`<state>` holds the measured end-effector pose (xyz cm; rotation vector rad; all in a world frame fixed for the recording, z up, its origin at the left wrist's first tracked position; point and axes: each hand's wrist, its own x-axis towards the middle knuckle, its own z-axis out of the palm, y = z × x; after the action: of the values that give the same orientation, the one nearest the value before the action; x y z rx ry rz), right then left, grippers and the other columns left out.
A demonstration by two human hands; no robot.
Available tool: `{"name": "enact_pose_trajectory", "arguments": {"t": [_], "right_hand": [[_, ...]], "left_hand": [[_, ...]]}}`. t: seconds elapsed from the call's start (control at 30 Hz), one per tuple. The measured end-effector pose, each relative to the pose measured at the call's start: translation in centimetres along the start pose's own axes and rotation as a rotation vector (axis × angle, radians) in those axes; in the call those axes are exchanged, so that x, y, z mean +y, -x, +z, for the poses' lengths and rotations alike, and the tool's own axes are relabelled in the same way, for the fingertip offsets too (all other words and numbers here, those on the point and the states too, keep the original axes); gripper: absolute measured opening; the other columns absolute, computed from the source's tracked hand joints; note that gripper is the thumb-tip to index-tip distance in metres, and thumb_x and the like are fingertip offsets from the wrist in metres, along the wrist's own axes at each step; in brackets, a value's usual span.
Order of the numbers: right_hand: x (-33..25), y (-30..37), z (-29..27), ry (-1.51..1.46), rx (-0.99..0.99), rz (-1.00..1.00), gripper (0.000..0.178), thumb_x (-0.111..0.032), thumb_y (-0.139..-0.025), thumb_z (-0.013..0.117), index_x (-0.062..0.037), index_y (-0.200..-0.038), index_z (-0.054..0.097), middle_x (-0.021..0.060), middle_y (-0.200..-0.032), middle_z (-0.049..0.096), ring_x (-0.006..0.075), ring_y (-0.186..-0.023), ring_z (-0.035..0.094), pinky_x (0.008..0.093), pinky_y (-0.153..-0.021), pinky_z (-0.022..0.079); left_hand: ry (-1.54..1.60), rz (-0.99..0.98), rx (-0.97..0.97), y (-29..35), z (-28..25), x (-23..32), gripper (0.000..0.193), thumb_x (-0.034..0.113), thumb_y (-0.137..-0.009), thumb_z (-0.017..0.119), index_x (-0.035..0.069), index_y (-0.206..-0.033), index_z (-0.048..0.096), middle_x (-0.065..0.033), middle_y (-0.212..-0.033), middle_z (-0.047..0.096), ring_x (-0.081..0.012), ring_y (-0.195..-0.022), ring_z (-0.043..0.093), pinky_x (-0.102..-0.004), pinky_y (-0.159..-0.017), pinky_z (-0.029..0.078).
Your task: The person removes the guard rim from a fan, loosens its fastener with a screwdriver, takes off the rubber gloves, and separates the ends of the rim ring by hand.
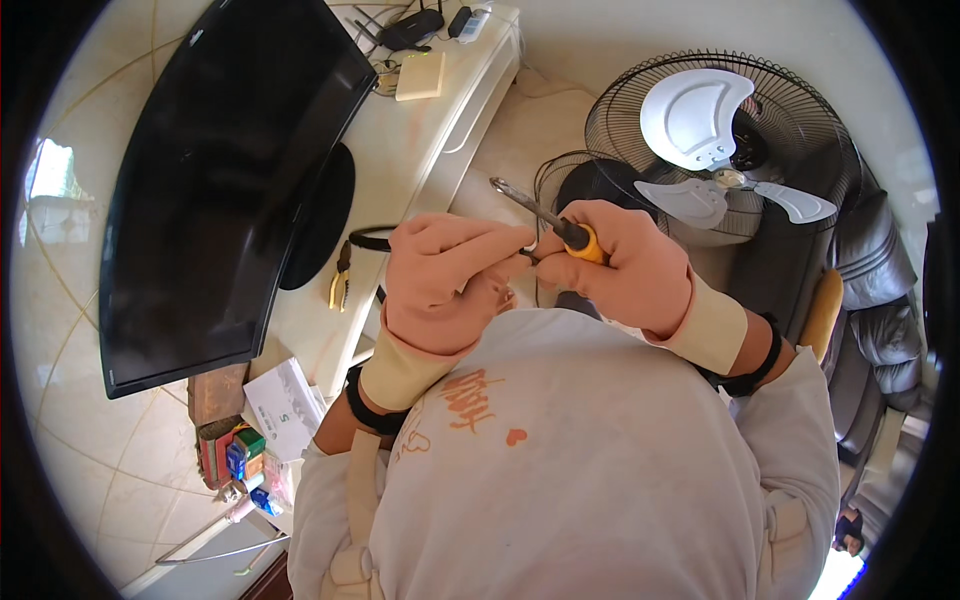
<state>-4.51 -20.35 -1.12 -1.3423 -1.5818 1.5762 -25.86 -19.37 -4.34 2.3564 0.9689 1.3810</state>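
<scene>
Both my hands wear pinkish-orange gloves with cream cuffs and meet in front of my chest. My left hand [450, 265] is closed with its fingers pinched around a thin black cable [370, 240]. The cable loops out on the hand's left side, and a small dark end with a white bit shows at the fingertips. My right hand [630, 265] is closed around a yellow-handled tool [548, 214] with a dark collar and a metal shaft. The shaft points up and left, with a slot-like opening near its tip. Part of the handle is hidden in the glove.
Yellow-handled pliers [342, 278] lie on the white desk [400, 190], beside a large black monitor [220, 200]. A black router [412, 30] and a cream box [420, 76] sit at its far end. A fan [730, 180] with its blades exposed stands at the right, near a dark sofa [850, 370].
</scene>
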Motion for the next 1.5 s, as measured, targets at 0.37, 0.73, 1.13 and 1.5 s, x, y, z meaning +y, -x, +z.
{"name": "enact_pose_trajectory", "arguments": {"t": [0.37,0.73,1.13,1.5], "right_hand": [[0.1,0.3,-2.1,-0.152,-0.123,-0.049,0.011,-0.007,-0.091,0.071,-0.0009,-0.097,0.065,0.0025,-0.072,0.067,0.0051,-0.059,0.053,0.0218,-0.054,0.042],[0.2,0.3,-3.0,-0.378,-0.231,0.032,0.012,-0.005,-0.091,0.068,0.0021,-0.1,0.063,0.0095,-0.085,0.07,0.0124,-0.077,0.064,0.0254,-0.073,0.05],[0.1,-0.7,-2.1,-0.322,-0.203,-0.057,0.011,-0.002,-0.085,0.068,0.0023,-0.094,0.063,0.0084,-0.086,0.07,0.0129,-0.082,0.066,0.0262,-0.076,0.049],[-0.2,-2.5,-1.3,-0.325,-0.176,-0.012,0.011,0.002,-0.084,0.068,0.0022,-0.094,0.065,0.0123,-0.086,0.071,0.0175,-0.083,0.069,0.0282,-0.075,0.052]], "left_hand": [[0.067,0.086,-0.142,-0.9,0.3,0.1,0.035,0.0,-0.064,0.075,0.01,-0.097,0.076,-0.0014,-0.085,0.071,-0.0234,-0.068,0.064,-0.0338,-0.063,0.048],[0.154,-0.058,-0.233,-0.4,0.4,-0.1,0.023,0.01,-0.077,0.082,0.008,-0.1,0.076,-0.0035,-0.096,0.074,-0.0223,-0.083,0.066,-0.0342,-0.082,0.046],[0.235,0.116,-0.231,-1.8,-0.3,-2.1,0.03,0.004,-0.069,0.079,0.01,-0.099,0.076,0.0,-0.089,0.069,-0.0213,-0.072,0.065,-0.0319,-0.064,0.047],[0.282,0.116,-0.2,-1.5,-1.0,-3.7,0.028,0.006,-0.073,0.079,0.01,-0.1,0.075,-0.0006,-0.089,0.069,-0.0213,-0.068,0.065,-0.0325,-0.061,0.047]]}}
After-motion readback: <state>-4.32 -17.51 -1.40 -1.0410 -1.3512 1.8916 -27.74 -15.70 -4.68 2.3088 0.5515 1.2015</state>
